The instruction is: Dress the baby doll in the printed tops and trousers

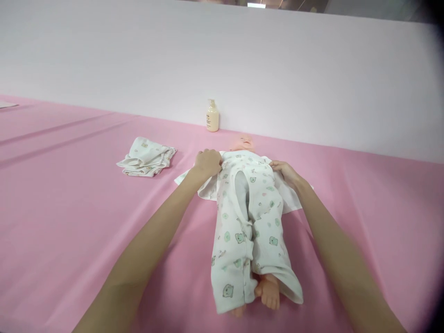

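As the head view shows, the doll (245, 143) lies on the pink tabletop (76, 222), head toward the far edge, in printed trousers (268, 222). The left hand (208, 162), curled nearly closed, appears to grip their waist on one side; the right hand (287, 174) pinches the other between thumb and fingers. Uneven pulling could twist the cloth. At the far edge stands a pump bottle (212, 118), contents impossible to tell.

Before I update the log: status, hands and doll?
Left hand, right hand at opposite upper sides of pants. Doll on its back, pants on. Bottle stands beyond, apart from both hands.
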Tool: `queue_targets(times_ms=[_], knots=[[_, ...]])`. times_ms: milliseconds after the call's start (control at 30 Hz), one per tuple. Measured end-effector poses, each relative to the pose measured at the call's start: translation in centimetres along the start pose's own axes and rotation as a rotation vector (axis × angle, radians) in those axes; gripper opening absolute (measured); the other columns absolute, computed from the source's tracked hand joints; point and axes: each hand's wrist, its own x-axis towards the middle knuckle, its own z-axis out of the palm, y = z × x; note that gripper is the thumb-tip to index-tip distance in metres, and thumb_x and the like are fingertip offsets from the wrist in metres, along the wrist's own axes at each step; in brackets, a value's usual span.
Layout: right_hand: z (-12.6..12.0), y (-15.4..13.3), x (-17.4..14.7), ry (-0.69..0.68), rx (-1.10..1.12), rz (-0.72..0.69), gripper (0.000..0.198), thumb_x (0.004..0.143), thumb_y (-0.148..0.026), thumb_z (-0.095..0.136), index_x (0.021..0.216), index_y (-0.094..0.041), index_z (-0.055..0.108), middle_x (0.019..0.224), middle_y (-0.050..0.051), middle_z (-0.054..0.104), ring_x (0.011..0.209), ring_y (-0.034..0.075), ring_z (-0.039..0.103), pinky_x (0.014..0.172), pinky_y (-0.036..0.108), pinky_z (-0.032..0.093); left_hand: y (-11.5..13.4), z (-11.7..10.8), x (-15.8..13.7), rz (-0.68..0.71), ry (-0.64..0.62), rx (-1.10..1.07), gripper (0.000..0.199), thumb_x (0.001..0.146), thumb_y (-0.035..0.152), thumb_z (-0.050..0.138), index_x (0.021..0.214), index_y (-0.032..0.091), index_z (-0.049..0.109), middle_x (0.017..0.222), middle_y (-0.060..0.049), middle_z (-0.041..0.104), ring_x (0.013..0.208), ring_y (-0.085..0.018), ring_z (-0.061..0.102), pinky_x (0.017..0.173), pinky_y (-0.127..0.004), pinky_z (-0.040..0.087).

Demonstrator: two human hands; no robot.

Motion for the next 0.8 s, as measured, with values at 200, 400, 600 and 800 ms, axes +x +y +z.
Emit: queue_targets(times_ms=[200, 400, 600, 800], knots=[[0.8, 1.5, 1.2, 0.293, -0.332, -0.145, 0.035, 0.062, -0.032, 0.061, 0.094, -0.02, 0.056, 0.109, 0.007, 0.061, 0.1, 0.023, 0.054, 0.089, 0.036, 0.041, -2.5, 0.8, 0.2, -0.113, -0.043, -0.222, 0.032, 0.077, 0.027, 0.054, 0.106, 0.015, 0.058, 0.098, -0.015, 0.064, 0.084, -0.028, 0.061, 0.072, -0.034, 0.043], [-0.3, 1.4, 0.9, 0.328, -0.515, -0.008, 0.065, 0.065, -0.045, 0.07, 0.12, -0.018, 0.048, 0.125, 0.016, 0.056, 0.109, 0.03, 0.054, 0.091, 0.039, 0.041, -4.2, -1.0, -0.8, -0.329, -0.231, -0.209, 0.057, 0.07, 0.062, 0.061, 0.1, 0.013, 0.057, 0.091, -0.016, 0.065, 0.084, -0.032, 0.062, 0.071, -0.035, 0.044], [-2.9, -0.1, -0.6, 0.235, -0.471, 0.149, 0.052, 0.065, -0.048, 0.074, 0.105, -0.017, 0.062, 0.113, 0.017, 0.064, 0.089, 0.026, 0.062, 0.072, 0.032, 0.048, -7.6, -0.2, 0.1, -0.269, -0.18, -0.337, 0.037, 0.07, 0.055, 0.062, 0.066, 0.018, 0.061, 0.073, -0.011, 0.066, 0.071, -0.027, 0.063, 0.06, -0.03, 0.041], [-5.0, -1.0, -1.7, 0.298, -0.357, 0.176, 0.041, 0.062, -0.027, 0.077, 0.1, -0.015, 0.067, 0.099, 0.014, 0.069, 0.079, 0.022, 0.063, 0.062, 0.029, 0.049, -8.4, -0.4, 0.2, -0.264, -0.047, -0.525, 0.022, 0.062, 0.023, 0.07, 0.082, 0.017, 0.062, 0.094, -0.008, 0.067, 0.079, -0.022, 0.062, 0.061, -0.026, 0.044]])
